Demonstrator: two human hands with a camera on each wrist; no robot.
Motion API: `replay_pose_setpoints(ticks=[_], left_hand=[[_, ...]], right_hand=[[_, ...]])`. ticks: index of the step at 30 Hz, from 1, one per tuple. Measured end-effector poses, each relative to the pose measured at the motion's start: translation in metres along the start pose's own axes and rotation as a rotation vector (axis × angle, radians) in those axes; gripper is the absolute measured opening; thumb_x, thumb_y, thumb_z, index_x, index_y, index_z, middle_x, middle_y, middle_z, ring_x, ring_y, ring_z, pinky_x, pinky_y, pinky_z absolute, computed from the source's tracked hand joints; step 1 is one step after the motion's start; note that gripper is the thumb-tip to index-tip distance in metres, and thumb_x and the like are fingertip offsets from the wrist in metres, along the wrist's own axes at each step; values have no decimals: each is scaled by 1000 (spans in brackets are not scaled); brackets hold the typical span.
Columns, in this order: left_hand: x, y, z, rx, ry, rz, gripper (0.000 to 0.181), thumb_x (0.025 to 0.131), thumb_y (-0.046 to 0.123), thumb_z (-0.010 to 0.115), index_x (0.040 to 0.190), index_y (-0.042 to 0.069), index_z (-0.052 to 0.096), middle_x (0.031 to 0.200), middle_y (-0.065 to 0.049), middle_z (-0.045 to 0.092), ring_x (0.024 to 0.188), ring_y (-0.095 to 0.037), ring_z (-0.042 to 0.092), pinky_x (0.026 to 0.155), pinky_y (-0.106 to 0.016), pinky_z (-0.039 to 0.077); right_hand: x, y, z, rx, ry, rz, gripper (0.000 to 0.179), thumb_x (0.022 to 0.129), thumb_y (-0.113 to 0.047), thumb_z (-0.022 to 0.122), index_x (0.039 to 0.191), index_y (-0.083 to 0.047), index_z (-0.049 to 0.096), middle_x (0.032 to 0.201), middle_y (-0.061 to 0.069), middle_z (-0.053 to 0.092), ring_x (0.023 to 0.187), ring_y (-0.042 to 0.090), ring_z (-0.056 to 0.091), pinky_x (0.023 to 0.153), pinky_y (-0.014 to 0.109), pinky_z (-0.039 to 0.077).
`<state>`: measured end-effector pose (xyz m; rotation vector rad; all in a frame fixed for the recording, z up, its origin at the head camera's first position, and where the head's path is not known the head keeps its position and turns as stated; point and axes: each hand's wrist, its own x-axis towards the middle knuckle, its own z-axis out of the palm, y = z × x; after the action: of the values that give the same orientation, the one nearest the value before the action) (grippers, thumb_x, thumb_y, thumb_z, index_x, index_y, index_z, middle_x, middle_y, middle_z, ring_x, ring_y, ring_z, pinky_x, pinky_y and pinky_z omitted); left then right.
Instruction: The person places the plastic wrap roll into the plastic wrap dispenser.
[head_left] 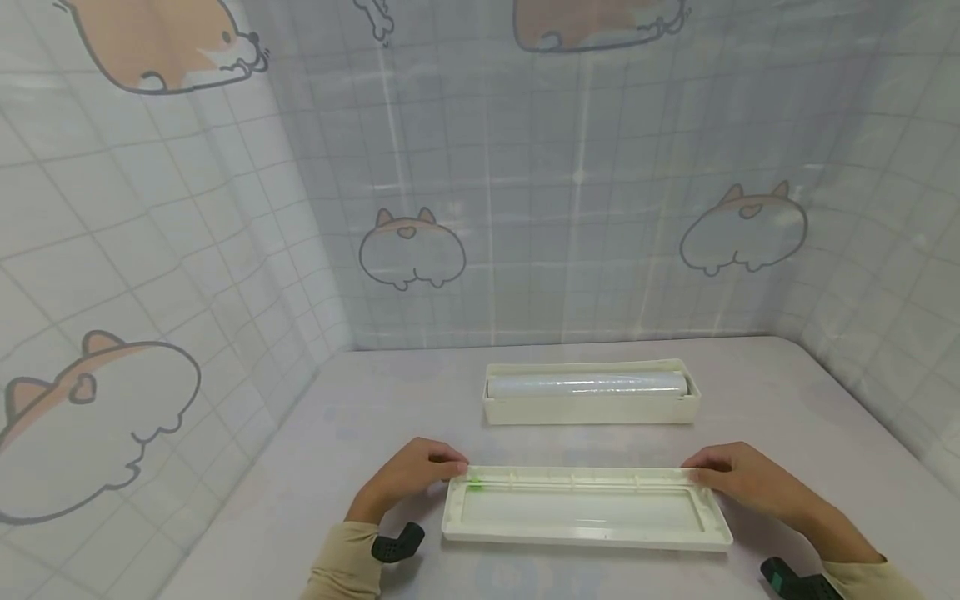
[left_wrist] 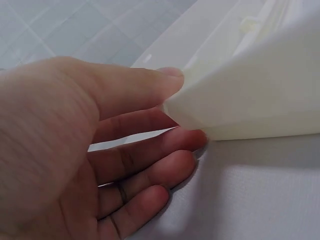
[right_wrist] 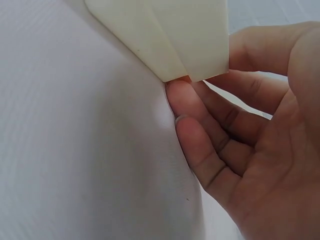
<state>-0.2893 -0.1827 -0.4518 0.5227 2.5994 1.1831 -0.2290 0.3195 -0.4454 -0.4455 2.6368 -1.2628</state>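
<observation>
Pinching the lid [head_left: 585, 507] at either end, left hand [head_left: 408, 473] and right hand [head_left: 753, 479] should hold it level, the box [head_left: 592, 411] beyond them.

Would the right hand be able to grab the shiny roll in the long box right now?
Probably not while the right hand holds the pale panel. If it let go, likely yes: the roll lies in the open-topped box just beyond, with nothing over it.

head: high, facing 12 o'clock, down
left wrist: close, at panel [left_wrist: 250, 90]
right wrist: close, at panel
shared: panel
</observation>
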Motion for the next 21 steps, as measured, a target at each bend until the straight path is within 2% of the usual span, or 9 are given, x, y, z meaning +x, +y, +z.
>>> replay_pose_setpoints(ticks=[7, 14, 21], left_hand=[[-2, 4, 2, -18, 28, -25, 28, 92, 37, 72, 106, 12, 78, 91, 2, 70, 80, -17, 59, 66, -33, 47], [-3, 8, 2, -38, 41, -40, 27, 91, 36, 74, 101, 12, 79, 82, 1, 66, 73, -17, 55, 60, -33, 44], [-3, 9, 3, -38, 57, -34, 26, 91, 35, 73, 102, 11, 78, 84, 1, 68, 75, -18, 57, 61, -33, 46]], right_hand=[[0, -2, 1, 19, 17, 35, 29, 98, -25, 65, 113, -1, 71, 109, 7, 70, 96, 21, 61, 74, 28, 52], [1, 0, 1, 45, 27, 20, 28, 99, -23, 64, 114, 0, 69, 107, 7, 70, 89, 14, 58, 69, 27, 51], [0, -3, 2, 69, 36, 19, 26, 100, -20, 62, 114, 1, 68, 103, 6, 69, 84, 12, 56, 65, 27, 50]])
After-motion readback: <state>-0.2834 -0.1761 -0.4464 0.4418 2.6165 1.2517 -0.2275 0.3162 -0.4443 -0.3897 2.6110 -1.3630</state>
